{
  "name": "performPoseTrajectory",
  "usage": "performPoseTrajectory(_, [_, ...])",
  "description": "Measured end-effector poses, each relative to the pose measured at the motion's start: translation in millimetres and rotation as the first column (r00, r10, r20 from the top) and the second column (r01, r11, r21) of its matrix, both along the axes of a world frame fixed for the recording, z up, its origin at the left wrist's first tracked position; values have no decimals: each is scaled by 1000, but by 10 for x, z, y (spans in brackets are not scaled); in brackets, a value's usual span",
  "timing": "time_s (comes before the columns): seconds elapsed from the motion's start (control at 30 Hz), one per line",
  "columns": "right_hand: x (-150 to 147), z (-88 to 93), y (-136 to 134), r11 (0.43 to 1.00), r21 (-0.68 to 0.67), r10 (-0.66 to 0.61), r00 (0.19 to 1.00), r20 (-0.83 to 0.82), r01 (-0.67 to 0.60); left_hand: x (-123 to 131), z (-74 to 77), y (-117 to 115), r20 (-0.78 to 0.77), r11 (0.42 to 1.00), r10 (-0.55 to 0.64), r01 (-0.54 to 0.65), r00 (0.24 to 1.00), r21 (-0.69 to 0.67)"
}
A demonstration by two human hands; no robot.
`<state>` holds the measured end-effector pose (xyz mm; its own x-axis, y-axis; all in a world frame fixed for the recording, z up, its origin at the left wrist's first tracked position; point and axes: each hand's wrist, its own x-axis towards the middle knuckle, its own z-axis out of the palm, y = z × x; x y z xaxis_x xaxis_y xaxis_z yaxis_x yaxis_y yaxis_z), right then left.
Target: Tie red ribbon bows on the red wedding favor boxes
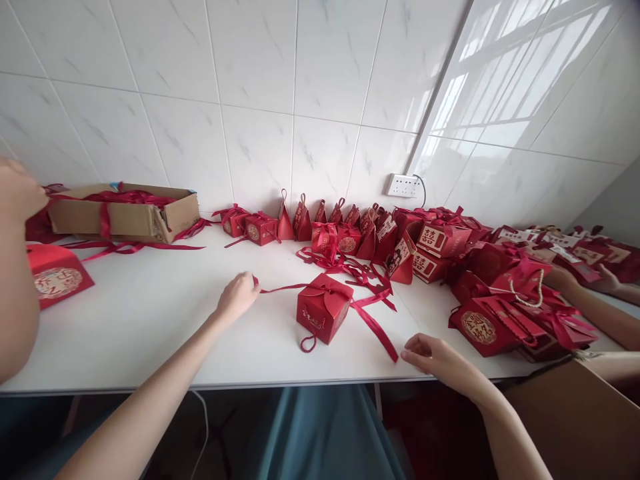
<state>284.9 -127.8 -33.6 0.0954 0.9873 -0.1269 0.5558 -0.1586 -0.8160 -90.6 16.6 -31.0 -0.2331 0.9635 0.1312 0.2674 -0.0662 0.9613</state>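
Note:
A red gift box point(323, 310) with gold print stands on the white table in front of me. A dark red ribbon point(280, 289) lies across its top and spreads out to both sides. My left hand point(240, 295) is closed on the ribbon's left end and holds it off to the left of the box. My right hand point(433, 357) hovers by the table's front edge, thumb and fingers apart, just right of the ribbon's other end. A small cord loop point(309, 343) hangs at the box's lower front.
A cardboard box point(125, 223) of ribbons stands back left, near another person's arm point(15, 280) and a red box point(60, 280). Red boxes point(443, 240) crowd the back and right. Another person's hand point(560, 279) is among them. A power strip point(403, 186) is against the wall.

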Motion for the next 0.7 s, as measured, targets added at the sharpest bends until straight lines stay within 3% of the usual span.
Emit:
performPoseTrajectory(0.07, [-91, 84, 92, 997, 76, 0, 999, 39, -2, 156, 94, -69, -88, 992, -85, 92, 993, 84])
performPoseTrajectory(0.13, [-257, 152, 244, 989, 139, 48, 999, 15, -50, 354, 160, -117, -183, 962, -242, 260, 953, 86])
performPoseTrajectory(0.23, [-546, 168, 511, 972, 170, 179, 981, -72, -164, 581, 200, -157, -309, 851, -514, 521, 800, -67])
performPoseTrajectory(0.3, [-692, 138, 660, 976, 111, 207, 960, -190, -189, 632, 212, -178, -331, 787, -611, 598, 719, -154])
performPoseTrajectory(0.37, [-777, 115, 770, 971, 74, 238, 933, -270, -226, 617, 227, -202, -254, 707, -707, 668, 660, -232])
performPoseTrajectory(0.47, [-818, 133, 893, 942, 74, 331, 878, -344, -326, 552, 245, -235, -45, 537, -829, 773, 557, -338])
performPoseTrajectory(0.5, [-820, 152, 934, 932, 75, 357, 860, -364, -355, 535, 246, -240, 0, 513, -837, 785, 547, -347])
performPoseTrajectory(0.7, [-823, 267, 1253, 915, 103, 399, 835, -379, -390, 531, 265, -125, -35, 572, -803, 751, 596, -329])
